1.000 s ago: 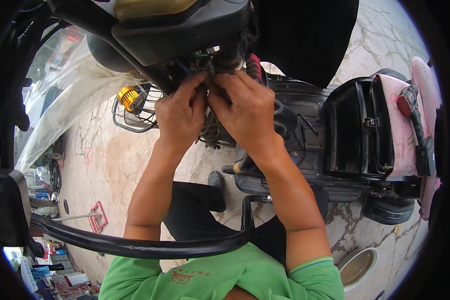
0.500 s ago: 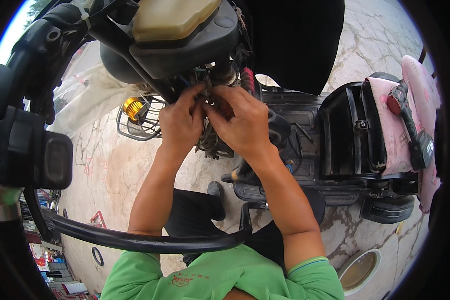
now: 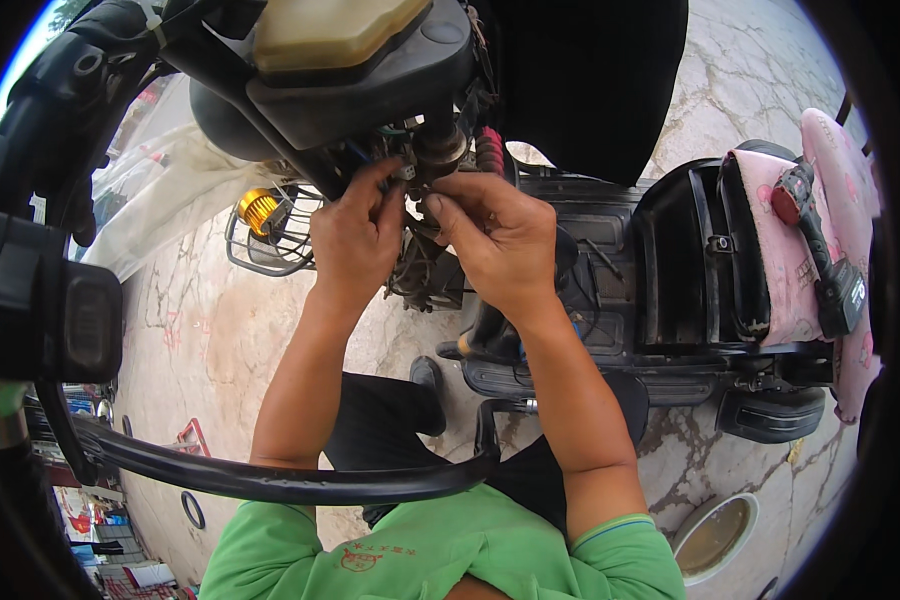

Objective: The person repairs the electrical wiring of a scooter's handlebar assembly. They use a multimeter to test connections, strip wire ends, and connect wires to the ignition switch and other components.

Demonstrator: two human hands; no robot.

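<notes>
Both my hands are at the wiring under the front of a scooter (image 3: 440, 290), whose cover panel is off. My left hand (image 3: 355, 240) is closed, thumb and fingers pinching a small pale wire connector (image 3: 406, 172). Close beside it my right hand (image 3: 505, 240) is closed too, its thumb pressed to the bent forefinger on a small dark piece that I cannot make out. Loose wires (image 3: 365, 155) hang around the fingertips. Just above them is the metal steering column (image 3: 438, 152), below the dark plastic housing (image 3: 360, 110).
A black bar (image 3: 300, 484) curves across between me and the work. A wire basket with a gold ribbed lamp (image 3: 257, 211) is at the left. On the pink-covered seat (image 3: 770, 250) lies a cordless power tool (image 3: 820, 250). A basin (image 3: 715, 538) stands on the cracked floor.
My hands have drawn a little apart, the right one shifting right. The pale connector at my left fingertips now shows more clearly. The view has shifted slightly.
</notes>
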